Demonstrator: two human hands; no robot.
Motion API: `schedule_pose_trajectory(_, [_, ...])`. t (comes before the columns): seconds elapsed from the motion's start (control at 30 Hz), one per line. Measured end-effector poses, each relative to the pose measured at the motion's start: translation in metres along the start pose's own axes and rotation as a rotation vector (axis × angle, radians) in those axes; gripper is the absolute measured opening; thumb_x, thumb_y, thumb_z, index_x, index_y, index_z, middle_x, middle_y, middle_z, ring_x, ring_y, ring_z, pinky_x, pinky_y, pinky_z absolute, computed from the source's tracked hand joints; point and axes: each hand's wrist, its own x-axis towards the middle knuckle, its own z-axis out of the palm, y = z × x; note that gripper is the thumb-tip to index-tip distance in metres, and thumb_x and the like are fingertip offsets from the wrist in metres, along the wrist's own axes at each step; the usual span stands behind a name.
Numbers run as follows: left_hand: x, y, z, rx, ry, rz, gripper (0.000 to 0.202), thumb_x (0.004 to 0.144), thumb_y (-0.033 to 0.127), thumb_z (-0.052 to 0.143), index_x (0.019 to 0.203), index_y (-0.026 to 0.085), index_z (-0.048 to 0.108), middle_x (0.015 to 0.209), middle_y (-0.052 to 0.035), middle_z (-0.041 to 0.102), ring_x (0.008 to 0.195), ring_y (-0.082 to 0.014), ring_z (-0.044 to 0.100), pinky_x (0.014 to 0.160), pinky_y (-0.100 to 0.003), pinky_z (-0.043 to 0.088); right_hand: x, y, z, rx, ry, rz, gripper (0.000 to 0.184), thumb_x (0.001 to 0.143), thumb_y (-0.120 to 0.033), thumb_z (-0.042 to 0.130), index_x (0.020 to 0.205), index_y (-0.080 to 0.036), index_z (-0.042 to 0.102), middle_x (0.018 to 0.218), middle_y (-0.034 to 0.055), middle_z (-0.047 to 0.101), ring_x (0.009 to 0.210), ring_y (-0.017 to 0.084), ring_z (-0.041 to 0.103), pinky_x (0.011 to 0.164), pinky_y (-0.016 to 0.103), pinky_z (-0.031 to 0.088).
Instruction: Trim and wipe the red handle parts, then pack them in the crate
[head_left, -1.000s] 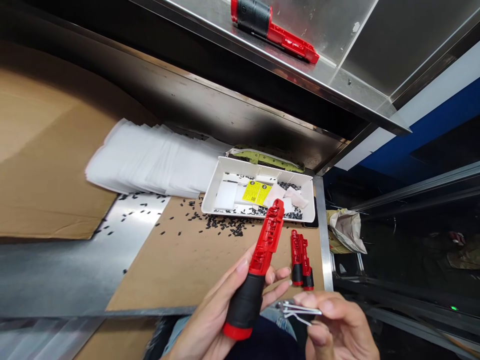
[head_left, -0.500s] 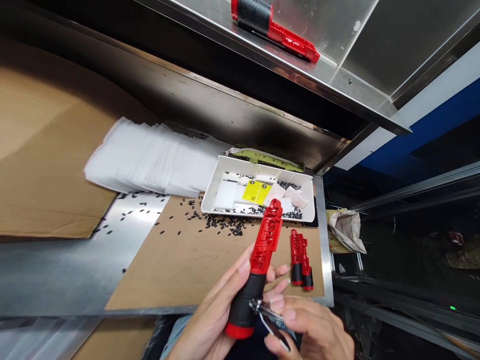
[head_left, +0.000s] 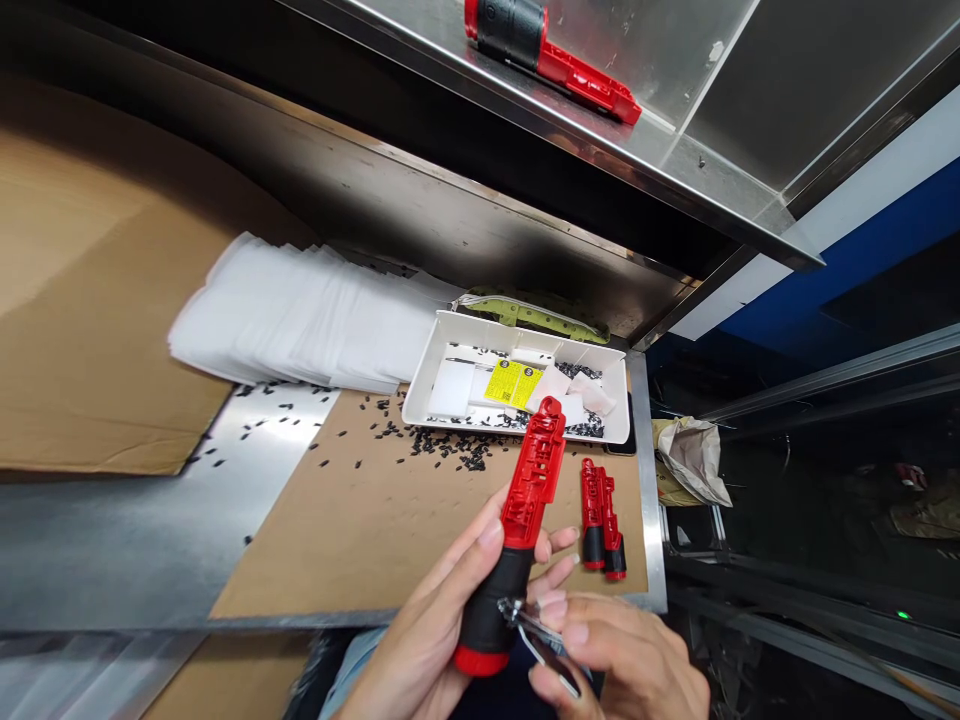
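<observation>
Shell (head_left: pixel 517 548): in the left hand (head_left: pixel 431 612), its slim red end pointing forward beyond the fingers; hard-looking plastic, hollow and ribbed on the upper face, with a round, matt black sleeve (head_left: pixel 495 585) nearer the palm and a red rim at the near end.
Left hand: wrapped round the sleeve, thumb along its left side, fingertips showing past its right.
Right hand (head_left: pixel 630 650): pinching the clipper (head_left: pixel 541 654) between thumb and fingers, just beside the left hand's fingertips.
Clipper: bright, smooth metal with a swung-out lever; its head appears to touch the sleeve's side, though the exact bite is too small to tell.
Clipping: the step in hand looks like nipping or trimming at the sleeve, judging by where the head sits.
Squeeze: the next move calls for a firm left hold and a light, measured right pinch, as a slip could mark the sleeve, which seems softer than the red plastic.
Bench shells (head_left: pixel 592 500): two, side by side, forward of the right hand, also red and black.
Tray (head_left: pixel 465 332): white, smooth, straight-walled, forward of the left hand, holding yellow labels (head_left: pixel 512 384).
Bits (head_left: pixel 472 455): small, black, scattered on flat brown cardboard (head_left: pixel 352 545) forward of the left hand.
Sheets (head_left: pixel 315 315): thin, white, fanned in a stack, well to the left hand's left and forward.
</observation>
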Motion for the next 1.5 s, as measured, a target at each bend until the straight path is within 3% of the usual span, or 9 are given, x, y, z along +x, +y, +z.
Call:
schedule_pose_trajectory(0.2, [0.002, -0.002, -0.003, -0.043, -0.043, -0.019, 0.078, 0.089, 0.034, 0.062, 0.152, 0.012, 0.021, 0.093, -0.0128, 0.076, 0.111, -0.0306, 0.065, 0.097, -0.037, 0.052, -0.007, 0.006, -0.009, 0.044, 0.013, 0.075, 0.006, 0.090, -0.024, 0.065, 0.088, -0.019, 0.063, 0.070, 0.0009, 0.074, 0.064, 0.016, 0.074, 0.064, 0.021, 0.062])
schedule_pose_trajectory(0.43, [0.004, 0.000, -0.008, -0.063, -0.072, -0.031, 0.033, 0.087, 0.038, 0.065, 0.113, 0.018, 0.070, 0.092, -0.0095, 0.075, 0.113, -0.0304, 0.064, 0.097, -0.036, 0.051, -0.014, 0.007, -0.015, 0.070, 0.027, 0.176, 0.013, 0.089, -0.029, 0.068, 0.097, -0.020, 0.065, 0.080, 0.0053, 0.075, 0.074, 0.021, 0.075, 0.068, 0.031, 0.063])
schedule_pose_trajectory(0.5, [0.005, 0.000, -0.008, -0.070, -0.055, -0.043, 0.040, 0.088, 0.038, 0.064, 0.121, 0.016, 0.065, 0.095, -0.0114, 0.075, 0.113, -0.0298, 0.064, 0.097, -0.035, 0.051, -0.014, 0.004, -0.009, 0.034, 0.037, 0.160, 0.012, 0.089, -0.029, 0.068, 0.096, -0.020, 0.065, 0.080, 0.0041, 0.076, 0.073, 0.020, 0.075, 0.071, 0.031, 0.063])
schedule_pose_trajectory(0.7, [0.005, 0.001, -0.005, -0.086, -0.025, -0.064, 0.075, 0.092, 0.030, 0.057, 0.153, 0.012, 0.016, 0.102, -0.0155, 0.075, 0.114, -0.0306, 0.064, 0.097, -0.039, 0.052, -0.006, 0.001, -0.001, -0.003, 0.020, 0.072, 0.011, 0.089, -0.030, 0.067, 0.092, -0.020, 0.065, 0.075, 0.0012, 0.076, 0.065, 0.017, 0.075, 0.066, 0.024, 0.062])
schedule_pose_trajectory(0.9, [0.005, -0.002, -0.007, -0.056, -0.048, -0.021, 0.088, 0.086, 0.035, 0.067, 0.153, 0.015, 0.014, 0.103, -0.0144, 0.075, 0.115, -0.0335, 0.062, 0.096, -0.038, 0.053, 0.002, 0.002, 0.001, -0.007, 0.003, 0.005, 0.005, 0.090, -0.024, 0.066, 0.089, -0.018, 0.064, 0.070, 0.0004, 0.074, 0.061, 0.015, 0.074, 0.064, 0.019, 0.062])
schedule_pose_trajectory(1.0, [0.004, -0.003, -0.007, -0.034, -0.043, -0.006, 0.086, 0.082, 0.037, 0.072, 0.151, 0.016, 0.024, 0.105, -0.0146, 0.075, 0.114, -0.0333, 0.063, 0.096, -0.038, 0.053, -0.001, 0.003, 0.000, -0.002, 0.024, -0.018, 0.004, 0.090, -0.020, 0.065, 0.087, -0.019, 0.064, 0.066, -0.0007, 0.073, 0.059, 0.014, 0.073, 0.062, 0.019, 0.062])
schedule_pose_trajectory(1.17, [0.006, 0.000, -0.006, -0.077, -0.090, -0.016, 0.033, 0.083, 0.037, 0.070, 0.108, 0.016, 0.071, 0.096, -0.0110, 0.077, 0.110, -0.0298, 0.066, 0.094, -0.033, 0.053, -0.015, 0.005, -0.011, 0.089, 0.115, 0.188, 0.009, 0.089, -0.029, 0.067, 0.093, -0.022, 0.063, 0.077, 0.0017, 0.073, 0.071, 0.017, 0.074, 0.062, 0.025, 0.063])
schedule_pose_trajectory(1.37, [0.008, 0.002, -0.010, -0.115, -0.092, -0.084, 0.029, 0.086, 0.039, 0.065, 0.090, 0.012, 0.075, 0.103, -0.0156, 0.074, 0.113, -0.0294, 0.064, 0.094, -0.033, 0.053, -0.018, 0.007, -0.008, 0.102, -0.013, 0.162, 0.014, 0.088, -0.027, 0.068, 0.101, -0.023, 0.064, 0.084, 0.0030, 0.076, 0.074, 0.020, 0.075, 0.072, 0.032, 0.063])
schedule_pose_trajectory(1.5, [0.009, 0.002, -0.010, -0.095, -0.080, -0.085, 0.030, 0.088, 0.038, 0.062, 0.090, 0.011, 0.075, 0.101, -0.0154, 0.074, 0.115, -0.0302, 0.062, 0.095, -0.034, 0.053, -0.017, 0.003, -0.002, 0.101, 0.035, 0.234, 0.014, 0.088, -0.030, 0.068, 0.100, -0.024, 0.065, 0.086, 0.0008, 0.076, 0.077, 0.018, 0.075, 0.076, 0.029, 0.061])
